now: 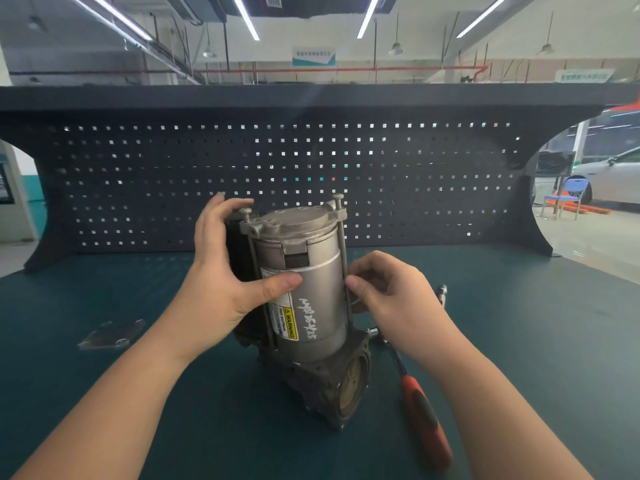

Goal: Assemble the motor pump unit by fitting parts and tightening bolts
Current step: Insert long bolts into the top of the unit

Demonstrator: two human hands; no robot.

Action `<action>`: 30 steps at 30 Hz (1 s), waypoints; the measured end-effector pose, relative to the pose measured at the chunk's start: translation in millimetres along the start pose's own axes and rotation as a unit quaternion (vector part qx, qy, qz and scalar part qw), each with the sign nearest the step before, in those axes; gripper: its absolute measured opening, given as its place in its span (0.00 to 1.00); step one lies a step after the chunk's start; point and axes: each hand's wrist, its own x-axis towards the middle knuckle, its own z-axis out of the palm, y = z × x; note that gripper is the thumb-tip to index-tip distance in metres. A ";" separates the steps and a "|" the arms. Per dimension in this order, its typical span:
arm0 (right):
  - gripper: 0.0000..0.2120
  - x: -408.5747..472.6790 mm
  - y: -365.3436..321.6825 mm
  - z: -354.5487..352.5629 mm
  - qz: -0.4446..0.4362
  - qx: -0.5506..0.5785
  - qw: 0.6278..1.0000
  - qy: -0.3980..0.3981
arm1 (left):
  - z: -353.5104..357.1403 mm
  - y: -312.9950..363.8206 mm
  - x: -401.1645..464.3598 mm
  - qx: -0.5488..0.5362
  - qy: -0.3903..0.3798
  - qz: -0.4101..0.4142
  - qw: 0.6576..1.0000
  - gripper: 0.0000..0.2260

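While standing upright on the bench (138, 393), motor pump unit (304, 296) gripped by left hand (221, 285), right hand (391, 292) pinching its long bolt (345, 258).

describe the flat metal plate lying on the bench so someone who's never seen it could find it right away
On the green bench top, look left of the upright motor pump unit. The flat grey metal plate lies alone beyond the left forearm, the only loose part on that side.

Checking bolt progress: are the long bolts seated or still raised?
Raised: both long bolts have heads standing above the end cap.
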 end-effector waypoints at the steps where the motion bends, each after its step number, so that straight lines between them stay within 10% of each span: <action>1: 0.11 -0.6 0.1 1.0 -0.004 -0.006 1.000 0.005 | -0.2 0.1 0.4 -0.007 0.000 -0.001 1.000 0.37; 21: 0.05 0.6 5.9 3.8 0.097 -0.031 0.995 0.025 | 29.7 21.3 -16.7 0.188 0.161 0.004 0.969 0.48; 27: 0.25 -4.7 28.3 -18.3 0.355 -0.342 0.853 -0.169 | 51.6 53.1 -22.9 0.447 0.214 -0.019 0.868 0.46; 30: 0.16 -6.7 42.0 -5.6 0.360 -0.337 0.851 -0.182 | 44.5 58.5 -19.9 0.492 0.199 0.005 0.847 0.44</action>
